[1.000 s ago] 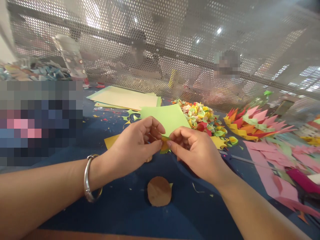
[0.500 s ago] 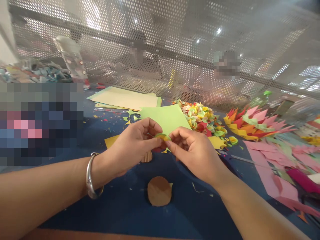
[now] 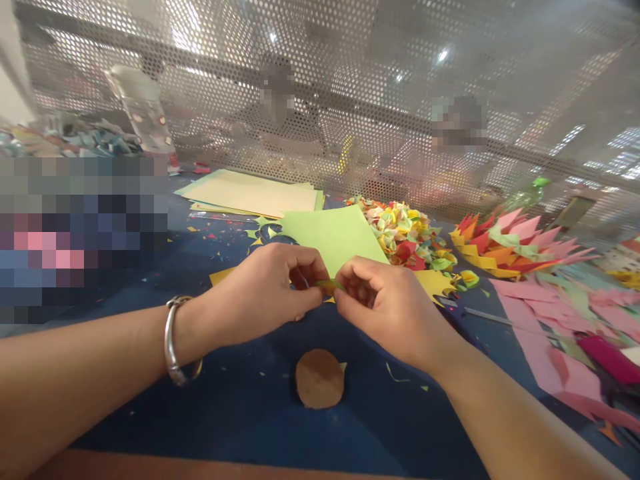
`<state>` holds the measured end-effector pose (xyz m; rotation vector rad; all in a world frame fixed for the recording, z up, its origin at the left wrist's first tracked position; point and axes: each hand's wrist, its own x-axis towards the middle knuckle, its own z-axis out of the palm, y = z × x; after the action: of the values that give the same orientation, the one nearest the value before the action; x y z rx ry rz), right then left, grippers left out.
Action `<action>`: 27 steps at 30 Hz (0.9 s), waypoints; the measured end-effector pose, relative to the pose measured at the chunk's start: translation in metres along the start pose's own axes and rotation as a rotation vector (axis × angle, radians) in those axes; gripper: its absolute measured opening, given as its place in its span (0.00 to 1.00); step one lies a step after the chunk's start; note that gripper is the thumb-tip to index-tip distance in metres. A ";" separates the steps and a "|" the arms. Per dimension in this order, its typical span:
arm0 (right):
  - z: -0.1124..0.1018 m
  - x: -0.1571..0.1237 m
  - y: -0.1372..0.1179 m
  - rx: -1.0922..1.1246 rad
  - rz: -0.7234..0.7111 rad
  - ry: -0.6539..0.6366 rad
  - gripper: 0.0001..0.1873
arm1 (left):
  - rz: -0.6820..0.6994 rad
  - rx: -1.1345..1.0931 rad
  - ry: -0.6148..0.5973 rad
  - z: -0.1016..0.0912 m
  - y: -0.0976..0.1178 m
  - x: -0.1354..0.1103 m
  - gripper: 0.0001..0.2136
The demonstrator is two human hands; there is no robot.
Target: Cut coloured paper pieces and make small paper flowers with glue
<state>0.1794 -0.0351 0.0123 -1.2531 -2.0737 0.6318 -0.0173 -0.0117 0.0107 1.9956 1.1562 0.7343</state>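
A perforated screen point(image 3: 345, 47) rises behind the bench point(image 3: 225, 420), with two people point(image 3: 287, 130) visible through it. A pale-lidded bottle point(image 3: 145, 117) stands at the far left; a green-capped bottle point(image 3: 527, 195) sits at the far right.

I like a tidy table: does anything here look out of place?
Yes: tiny paper scraps lie strewn across the blue tabletop, some near the brown disc, looking untidy against the stacked sheets.

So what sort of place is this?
Probably a paper-craft workspace, perhaps a workshop or classroom. The table holds a stack of paper sheets, a heap of small colorful paper pieces, and spiky-cut paper strips.
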 end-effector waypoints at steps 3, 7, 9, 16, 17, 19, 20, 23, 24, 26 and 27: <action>0.000 -0.001 0.000 -0.007 -0.003 -0.012 0.07 | -0.040 -0.040 -0.054 0.001 -0.003 0.001 0.04; -0.002 -0.001 -0.001 -0.028 -0.016 -0.023 0.07 | -0.033 0.001 -0.043 0.000 -0.002 0.001 0.06; -0.002 -0.001 -0.002 -0.055 -0.027 -0.020 0.07 | -0.013 0.036 -0.009 -0.002 0.001 0.000 0.05; 0.000 0.000 -0.001 -0.087 -0.044 -0.006 0.07 | -0.010 0.005 0.004 -0.004 0.002 -0.001 0.02; 0.000 -0.001 -0.001 -0.069 -0.038 -0.009 0.07 | -0.017 -0.027 0.000 -0.003 0.001 0.000 0.02; -0.001 -0.002 -0.001 -0.018 -0.015 -0.017 0.06 | -0.018 -0.116 0.001 -0.002 -0.003 0.003 0.03; -0.002 -0.002 -0.001 0.011 -0.001 -0.021 0.06 | -0.017 -0.174 0.000 -0.001 -0.004 0.005 0.04; -0.004 -0.002 -0.001 0.087 0.028 -0.027 0.07 | -0.057 -0.372 -0.061 0.000 -0.008 0.009 0.05; -0.005 -0.001 0.000 0.108 0.031 -0.026 0.08 | -0.085 -0.424 -0.092 0.000 -0.009 0.009 0.06; -0.006 0.000 0.001 0.142 0.032 -0.019 0.09 | -0.129 -0.478 -0.130 0.001 -0.010 0.010 0.07; -0.006 0.000 0.002 0.153 0.033 -0.015 0.10 | -0.143 -0.485 -0.139 0.001 -0.010 0.010 0.07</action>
<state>0.1853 -0.0332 0.0153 -1.2007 -1.9797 0.8010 -0.0176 0.0005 0.0034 1.5183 0.9219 0.7102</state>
